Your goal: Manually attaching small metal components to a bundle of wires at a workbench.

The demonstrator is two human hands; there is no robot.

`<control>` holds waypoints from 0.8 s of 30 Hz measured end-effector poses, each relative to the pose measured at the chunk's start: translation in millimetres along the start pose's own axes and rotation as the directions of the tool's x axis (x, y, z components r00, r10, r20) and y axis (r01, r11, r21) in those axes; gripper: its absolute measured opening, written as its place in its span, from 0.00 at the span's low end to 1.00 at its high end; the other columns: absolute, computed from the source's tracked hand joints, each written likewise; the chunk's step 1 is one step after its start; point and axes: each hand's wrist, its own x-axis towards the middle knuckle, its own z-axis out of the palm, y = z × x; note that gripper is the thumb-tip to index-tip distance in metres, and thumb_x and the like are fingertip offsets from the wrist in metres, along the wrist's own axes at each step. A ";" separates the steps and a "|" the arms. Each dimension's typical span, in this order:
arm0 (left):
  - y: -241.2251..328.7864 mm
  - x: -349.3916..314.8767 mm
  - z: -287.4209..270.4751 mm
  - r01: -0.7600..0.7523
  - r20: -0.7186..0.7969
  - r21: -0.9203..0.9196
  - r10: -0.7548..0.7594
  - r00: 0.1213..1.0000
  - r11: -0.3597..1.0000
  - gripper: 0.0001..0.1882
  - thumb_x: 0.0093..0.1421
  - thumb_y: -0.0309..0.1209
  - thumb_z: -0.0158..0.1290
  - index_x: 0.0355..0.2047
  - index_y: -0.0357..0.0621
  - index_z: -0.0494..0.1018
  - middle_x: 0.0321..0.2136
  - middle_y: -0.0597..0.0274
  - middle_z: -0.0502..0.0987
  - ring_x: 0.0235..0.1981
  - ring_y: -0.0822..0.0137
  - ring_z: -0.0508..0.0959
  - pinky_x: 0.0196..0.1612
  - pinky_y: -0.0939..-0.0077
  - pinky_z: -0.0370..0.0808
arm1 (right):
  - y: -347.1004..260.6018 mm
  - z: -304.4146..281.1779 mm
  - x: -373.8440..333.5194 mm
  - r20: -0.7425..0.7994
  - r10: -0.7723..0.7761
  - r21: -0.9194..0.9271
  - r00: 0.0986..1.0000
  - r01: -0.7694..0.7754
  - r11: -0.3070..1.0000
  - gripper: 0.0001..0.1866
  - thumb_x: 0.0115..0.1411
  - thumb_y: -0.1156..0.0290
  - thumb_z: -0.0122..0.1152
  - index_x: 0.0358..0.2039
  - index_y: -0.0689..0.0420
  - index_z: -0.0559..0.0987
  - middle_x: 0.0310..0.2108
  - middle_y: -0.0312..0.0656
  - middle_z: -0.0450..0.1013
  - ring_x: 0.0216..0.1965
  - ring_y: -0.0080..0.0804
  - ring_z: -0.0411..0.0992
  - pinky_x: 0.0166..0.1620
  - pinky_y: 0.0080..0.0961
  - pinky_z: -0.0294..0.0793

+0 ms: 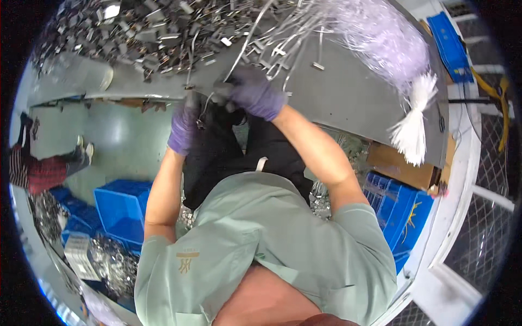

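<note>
Both my hands wear purple gloves with dark, soiled fingers and work at the near edge of the grey table (348,89). My left hand (185,127) is closed in a pinch on a thin pale cable (191,57), with a small connector at its fingertips. To its right, my right hand (253,95) has its fingers curled, smeared by motion, around another white cable (247,43) that runs up toward the far edge. A short loop of cable hangs between the hands. Fine detail at the fingertips is blurred.
A heap of small dark connector pieces (136,41) covers the table's far left. Clear plastic wrap (380,38) and a white cable bundle (416,122) lie at right. Blue crates (122,209) stand below left, a cardboard box (402,163) at right. Another person (49,171) is at far left.
</note>
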 end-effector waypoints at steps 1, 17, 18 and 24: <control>2.0 7.9 8.8 -0.009 0.021 -0.004 0.010 1.000 1.000 0.23 0.62 0.49 0.39 0.27 0.41 0.68 0.16 0.61 0.68 0.20 0.68 0.68 0.25 0.68 0.65 | -14.9 4.3 -6.3 0.134 0.474 0.233 0.870 -0.493 0.838 0.13 0.53 0.65 0.60 0.33 0.62 0.76 0.20 0.39 0.73 0.16 0.23 0.71 0.21 0.19 0.71; 6.4 61.5 25.3 -0.221 0.167 0.214 0.188 0.968 0.951 0.19 0.59 0.33 0.50 0.48 0.34 0.66 0.43 0.54 0.72 0.46 0.65 0.71 0.51 0.75 0.65 | 114.1 -219.8 -105.6 -0.246 0.747 -0.543 0.618 -0.726 0.422 0.20 0.54 0.55 0.53 0.31 0.61 0.77 0.20 0.40 0.73 0.25 0.30 0.71 0.32 0.28 0.71; -9.9 48.0 4.6 -0.155 0.128 0.188 0.133 0.983 0.970 0.18 0.59 0.33 0.50 0.47 0.35 0.68 0.42 0.55 0.73 0.45 0.67 0.71 0.49 0.76 0.66 | 118.5 -242.3 -120.6 -0.510 0.768 0.009 0.387 -0.891 0.455 0.13 0.53 0.63 0.54 0.28 0.61 0.77 0.18 0.40 0.73 0.20 0.30 0.70 0.27 0.27 0.70; -54.7 -11.0 -67.3 0.200 -0.030 0.154 -0.198 0.980 0.968 0.18 0.59 0.37 0.50 0.44 0.37 0.70 0.36 0.60 0.75 0.34 0.72 0.75 0.36 0.80 0.70 | 210.9 -412.1 -278.1 -0.914 0.338 -0.194 0.226 -0.973 0.125 0.16 0.52 0.57 0.59 0.25 0.59 0.78 0.20 0.39 0.72 0.21 0.28 0.69 0.25 0.26 0.68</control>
